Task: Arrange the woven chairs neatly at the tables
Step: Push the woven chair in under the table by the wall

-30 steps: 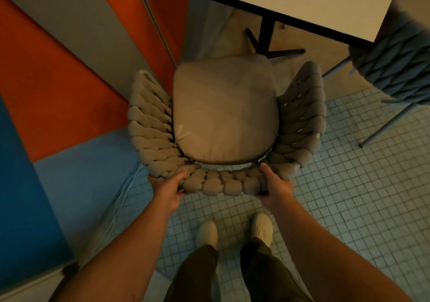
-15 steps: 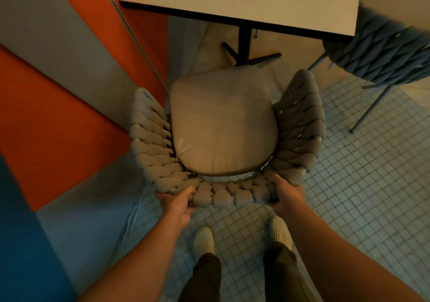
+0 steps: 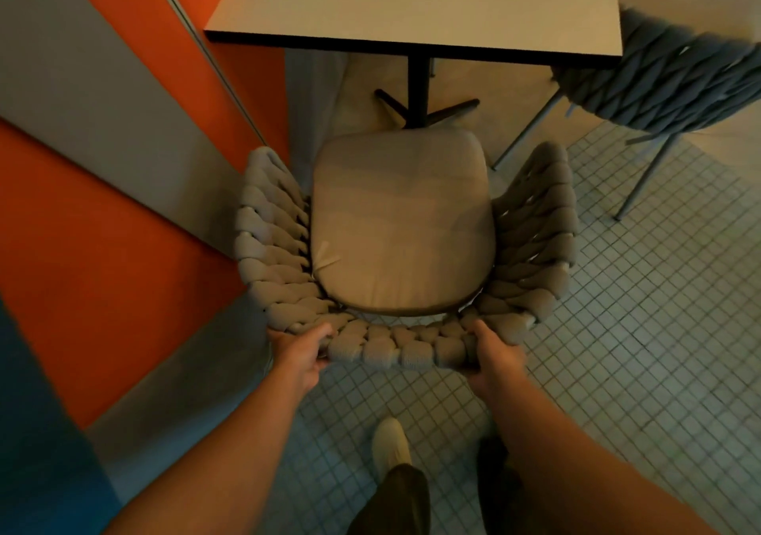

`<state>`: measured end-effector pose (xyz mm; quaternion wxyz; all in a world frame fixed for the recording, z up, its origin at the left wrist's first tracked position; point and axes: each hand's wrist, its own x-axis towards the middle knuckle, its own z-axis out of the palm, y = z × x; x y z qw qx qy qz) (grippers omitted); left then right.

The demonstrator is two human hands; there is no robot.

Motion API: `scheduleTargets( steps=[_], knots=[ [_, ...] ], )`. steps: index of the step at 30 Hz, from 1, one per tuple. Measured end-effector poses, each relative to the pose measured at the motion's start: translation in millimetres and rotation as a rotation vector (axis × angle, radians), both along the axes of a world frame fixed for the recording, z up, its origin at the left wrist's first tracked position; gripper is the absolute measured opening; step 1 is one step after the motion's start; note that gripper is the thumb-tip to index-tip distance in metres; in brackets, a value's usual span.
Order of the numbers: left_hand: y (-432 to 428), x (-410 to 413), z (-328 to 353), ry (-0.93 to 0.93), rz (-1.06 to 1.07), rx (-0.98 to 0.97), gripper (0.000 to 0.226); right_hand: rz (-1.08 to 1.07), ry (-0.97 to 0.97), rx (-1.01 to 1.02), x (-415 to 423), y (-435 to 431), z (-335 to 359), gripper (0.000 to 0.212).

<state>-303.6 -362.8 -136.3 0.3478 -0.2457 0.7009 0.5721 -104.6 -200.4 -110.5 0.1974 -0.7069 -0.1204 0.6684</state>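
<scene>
A grey woven chair (image 3: 395, 347) with a beige seat cushion (image 3: 401, 221) stands right below me, its open front facing the table (image 3: 412, 3). My left hand (image 3: 300, 353) grips the left end of the chair's woven back rim. My right hand (image 3: 494, 355) grips the right end of the same rim. The cushion's front edge sits just short of the table's black pedestal base (image 3: 420, 97), with a gap of floor between chair and tabletop edge.
An orange, grey and blue panelled wall (image 3: 103, 225) runs close along the chair's left side. A second, blue-grey woven chair (image 3: 675, 77) stands at the table's right corner on thin metal legs. Small-tiled floor (image 3: 638, 328) spreads to the right; my feet are behind the chair.
The chair has been drawn back from the table, so more tabletop and the pedestal base show. Both hands kept their grip on the back rim. My feet stepped backwards.
</scene>
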Motion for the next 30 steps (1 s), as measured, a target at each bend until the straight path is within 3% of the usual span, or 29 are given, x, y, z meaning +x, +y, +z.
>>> scheduleTargets(
  steps=[7,9,12,16,19,20,22,24,26,30],
  knots=[
    [-7.7,-38.6,4.2,-0.001,-0.095,-0.037,0.083,0.035,0.05,-0.035,-21.0,-18.2,2.5,0.051],
    [-8.7,-40.4,7.7,-0.019,-0.104,-0.03,0.088,0.194,0.033,-0.045,-15.9,-16.3,12.7,0.04],
    [-10.6,-32.8,22.1,0.005,-0.118,-0.041,0.093,0.635,-0.153,0.035,2.1,-19.0,37.6,0.031],
    [-11.7,-36.1,28.4,0.084,-0.096,-0.045,0.08,1.235,-0.549,0.7,17.4,-15.2,36.1,0.041],
    [-6.9,-39.5,28.7,0.084,-0.06,-0.075,0.075,1.44,-0.549,1.219,5.4,-2.8,29.0,0.03],
    [-6.2,-40.0,27.2,0.074,-0.055,-0.082,0.075,1.572,-0.504,1.285,0.8,0.6,25.3,0.041],
    [-7.1,-42.4,25.3,0.049,-0.048,-0.078,0.078,1.906,-0.422,1.202,-5.7,6.6,16.9,0.07],
    [-9.3,-47.8,24.3,0.014,-0.044,-0.057,0.084,2.156,-0.437,1.041,-11.7,9.8,11.1,0.083],
    [-9.6,-54.5,26.5,-0.028,-0.054,-0.03,0.084,2.232,-0.525,0.984,-18.2,8.1,8.2,0.076],
    [-6.7,-68.1,26.1,-0.1,-0.115,-0.006,0.07,2.149,-0.635,1.055,-30.3,0.6,5.3,0.045]
  ],
)
